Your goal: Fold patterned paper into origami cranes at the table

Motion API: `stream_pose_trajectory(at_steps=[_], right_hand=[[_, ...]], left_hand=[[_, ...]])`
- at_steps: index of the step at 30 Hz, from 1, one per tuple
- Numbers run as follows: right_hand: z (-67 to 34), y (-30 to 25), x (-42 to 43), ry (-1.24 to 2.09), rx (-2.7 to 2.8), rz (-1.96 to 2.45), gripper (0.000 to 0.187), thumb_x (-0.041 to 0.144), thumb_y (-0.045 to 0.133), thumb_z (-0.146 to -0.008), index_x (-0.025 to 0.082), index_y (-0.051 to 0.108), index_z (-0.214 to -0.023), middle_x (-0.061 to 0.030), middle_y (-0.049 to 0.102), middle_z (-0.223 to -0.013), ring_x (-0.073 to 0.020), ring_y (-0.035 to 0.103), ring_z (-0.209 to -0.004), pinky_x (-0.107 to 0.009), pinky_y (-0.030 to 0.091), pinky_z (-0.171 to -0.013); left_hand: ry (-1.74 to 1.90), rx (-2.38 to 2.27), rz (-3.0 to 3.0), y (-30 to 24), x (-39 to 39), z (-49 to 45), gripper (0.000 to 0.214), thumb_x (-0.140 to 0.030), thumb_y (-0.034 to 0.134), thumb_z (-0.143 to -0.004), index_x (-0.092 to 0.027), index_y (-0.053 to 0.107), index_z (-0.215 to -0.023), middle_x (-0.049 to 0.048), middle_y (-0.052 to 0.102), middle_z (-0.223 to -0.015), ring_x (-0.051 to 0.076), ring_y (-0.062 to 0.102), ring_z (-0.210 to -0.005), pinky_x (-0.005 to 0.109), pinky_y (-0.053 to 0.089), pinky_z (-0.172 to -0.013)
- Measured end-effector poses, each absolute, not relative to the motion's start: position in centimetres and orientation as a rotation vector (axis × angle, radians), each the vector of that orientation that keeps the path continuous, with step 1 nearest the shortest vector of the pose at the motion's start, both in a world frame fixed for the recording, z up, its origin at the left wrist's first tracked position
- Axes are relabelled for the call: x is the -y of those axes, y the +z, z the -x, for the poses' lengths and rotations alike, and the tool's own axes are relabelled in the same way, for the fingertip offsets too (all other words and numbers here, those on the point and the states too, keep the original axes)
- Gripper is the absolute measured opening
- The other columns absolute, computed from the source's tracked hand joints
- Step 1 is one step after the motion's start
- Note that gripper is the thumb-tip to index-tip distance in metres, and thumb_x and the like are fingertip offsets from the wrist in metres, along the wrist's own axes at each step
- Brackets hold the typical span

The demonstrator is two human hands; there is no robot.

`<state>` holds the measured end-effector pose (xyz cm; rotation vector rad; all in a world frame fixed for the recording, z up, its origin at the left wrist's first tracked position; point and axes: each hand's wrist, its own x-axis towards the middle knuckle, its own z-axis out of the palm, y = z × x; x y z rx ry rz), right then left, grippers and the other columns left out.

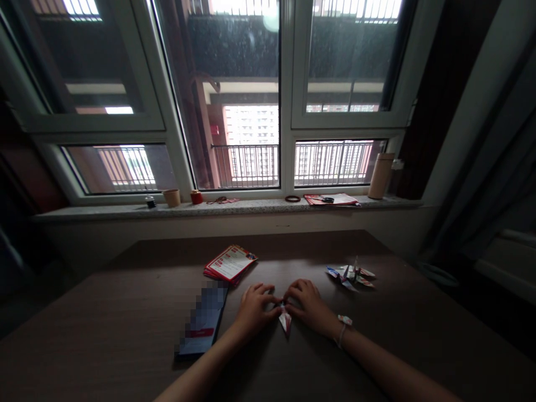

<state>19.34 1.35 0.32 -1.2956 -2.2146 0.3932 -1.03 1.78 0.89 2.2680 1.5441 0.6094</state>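
My left hand [256,307] and right hand [309,306] both pinching folded paper [285,322] between them, over table [104,318]. Phone [206,318] left of left hand, cards [231,263] beyond; paper figures [345,276] right.

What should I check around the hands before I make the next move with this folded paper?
1. Both hands at the folded paper: ok. The left hand and right hand meet at its far end.
2. Paper's near tip in sight: ok. It points toward the wearer, between the hands.
3. Creases at the far end lined up: cannot tell. The fingers cover them.
4. Phone apart from the left hand: ok. It lies to the left, with a gap.
5. Other folded pieces apart from the right hand: ok. They sit farther right.
6. Card stack squared up: not ok. Its edges are fanned out.
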Motion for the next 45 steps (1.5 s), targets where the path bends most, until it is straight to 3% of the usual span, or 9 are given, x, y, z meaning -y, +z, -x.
stream_pose_trajectory(at_steps=[9,20,24,28,32,38,45], right_hand=[[-19.2,0.2,-1.5,0.381,2.166,1.324,0.011,0.031,0.067,-0.084,0.025,0.065,-0.094,-0.0038,0.058,-0.108,-0.0224,0.048,-0.109,-0.038,0.037,-0.100],[-19.3,0.2,-2.4,0.513,2.096,1.360,0.013,0.031,0.074,-0.077,0.030,0.072,-0.090,-0.0015,0.060,-0.103,-0.0223,0.049,-0.108,-0.036,0.037,-0.097],[-19.1,0.0,-2.3,0.496,2.066,1.398,0.011,0.031,0.073,-0.077,0.033,0.073,-0.088,-0.0020,0.060,-0.105,-0.0234,0.049,-0.109,-0.038,0.035,-0.098],[-19.0,-0.1,-2.3,0.432,2.033,1.443,0.006,0.036,0.071,-0.079,0.030,0.073,-0.082,-0.0028,0.061,-0.103,-0.0247,0.049,-0.109,-0.043,0.031,-0.101],[-19.0,0.0,-2.1,0.422,2.033,1.459,0.014,0.043,0.067,-0.082,0.030,0.071,-0.080,-0.0026,0.061,-0.104,-0.0257,0.048,-0.111,-0.050,0.025,-0.105],[-19.0,0.1,-2.0,0.401,2.050,1.456,0.023,0.052,0.064,-0.082,0.031,0.072,-0.083,-0.0032,0.060,-0.104,-0.0259,0.047,-0.111,-0.050,0.026,-0.105],[-18.9,0.0,-2.1,0.411,2.075,1.469,0.014,0.043,0.071,-0.079,0.033,0.071,-0.087,-0.0027,0.059,-0.107,-0.0265,0.047,-0.112,-0.055,0.021,-0.108]], left_hand=[[0.641,-1.661,-2.275,1.5,-1.5,-0.2,0.015,-0.040,0.066,-0.079,-0.032,0.077,-0.086,0.0008,0.061,-0.133,0.028,0.048,-0.124,0.049,0.030,-0.107],[0.627,-1.651,-2.267,1.1,-1.7,0.0,0.020,-0.039,0.069,-0.077,-0.031,0.073,-0.095,0.0007,0.062,-0.132,0.029,0.045,-0.128,0.050,0.027,-0.109],[0.644,-1.647,-2.243,1.1,-1.7,0.0,0.030,-0.039,0.070,-0.076,-0.038,0.071,-0.106,0.0013,0.056,-0.138,0.029,0.045,-0.128,0.053,0.025,-0.110],[0.660,-1.651,-2.251,1.0,-1.6,-0.1,0.021,-0.037,0.070,-0.076,-0.037,0.076,-0.096,0.0030,0.049,-0.144,0.030,0.044,-0.130,0.054,0.024,-0.111],[0.669,-1.670,-2.248,1.1,-1.5,-0.2,0.016,-0.036,0.070,-0.077,-0.034,0.078,-0.090,0.0038,0.050,-0.144,0.030,0.045,-0.129,0.055,0.025,-0.112],[0.675,-1.710,-2.245,1.3,-1.3,-0.5,0.016,-0.042,0.069,-0.078,-0.034,0.078,-0.089,0.0046,0.051,-0.143,0.031,0.046,-0.129,0.055,0.025,-0.111],[0.631,-1.716,-2.237,1.4,-1.4,-0.3,0.019,-0.043,0.069,-0.077,-0.038,0.077,-0.093,0.0017,0.051,-0.144,0.031,0.044,-0.129,0.053,0.029,-0.109]])
